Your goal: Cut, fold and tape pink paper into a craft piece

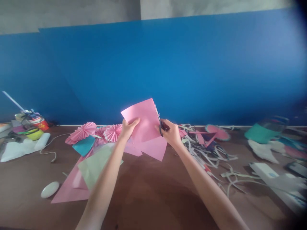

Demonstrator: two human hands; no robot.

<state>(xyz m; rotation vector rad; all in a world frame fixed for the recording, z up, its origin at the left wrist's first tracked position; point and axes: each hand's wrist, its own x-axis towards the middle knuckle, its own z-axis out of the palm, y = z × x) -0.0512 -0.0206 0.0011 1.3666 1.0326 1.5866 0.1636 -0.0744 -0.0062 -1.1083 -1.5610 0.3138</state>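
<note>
My left hand (128,127) pinches the lower left edge of a pink paper sheet (142,119) held up over the brown table (148,198). A second pink piece (155,147) hangs below it. My right hand (170,132) is closed round the handles of scissors (160,123), whose blades run up along the sheet's right edge.
Pink paper fans (82,131) lie at the back left, with pink, green and teal sheets (93,163) near my left arm. A white oval object (50,189) sits at the front left. Paper strips and scraps (211,150) cover the right side. A blue board (168,70) stands behind.
</note>
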